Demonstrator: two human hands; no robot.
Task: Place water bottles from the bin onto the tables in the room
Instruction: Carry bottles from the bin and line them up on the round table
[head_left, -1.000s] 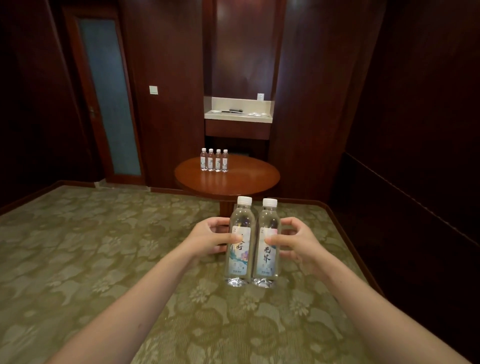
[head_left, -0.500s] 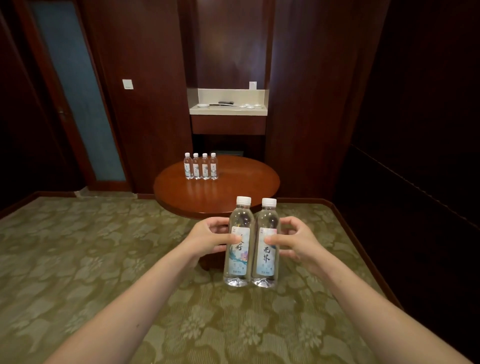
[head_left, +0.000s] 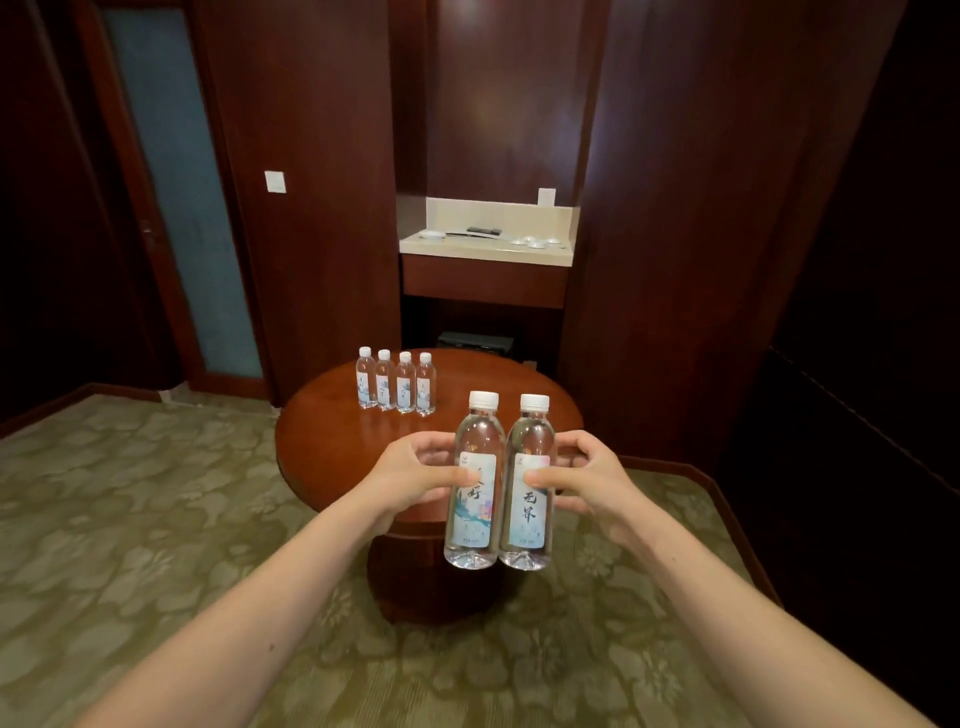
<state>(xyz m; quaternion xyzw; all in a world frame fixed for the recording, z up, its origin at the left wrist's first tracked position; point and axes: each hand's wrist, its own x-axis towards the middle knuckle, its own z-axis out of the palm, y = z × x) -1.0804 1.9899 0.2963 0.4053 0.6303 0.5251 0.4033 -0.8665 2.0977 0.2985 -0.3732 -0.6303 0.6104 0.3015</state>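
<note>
Bottles, two, clear plastic with white screw caps and pale printed labels: left-hand bottle (head_left: 474, 519) and right-hand bottle (head_left: 530, 519), upright, side by side and touching, carried in the air over the near edge of the round polished red-brown wooden desk (head_left: 332, 431). Hands: left hand (head_left: 415, 478) clamped round the left-hand bottle, thumb across its label; right hand (head_left: 584, 480) clamped likewise round the right-hand bottle; the two hands apart, one bottle each. Stock already placed: row of four matching small water bottles (head_left: 396, 384), standing upright and close together at the far left of the desk top. Bin: not in view. Surroundings: green floral-patterned carpet (head_left: 130, 519), dark wood-panelled walls (head_left: 322, 156), door with frosted blue-grey glass pane (head_left: 182, 208). Progress, as judged: delivery to this desk partly done; the carried pair not yet set down, likely due beside the row; other desks and remaining bin stock cannot be told.
</note>
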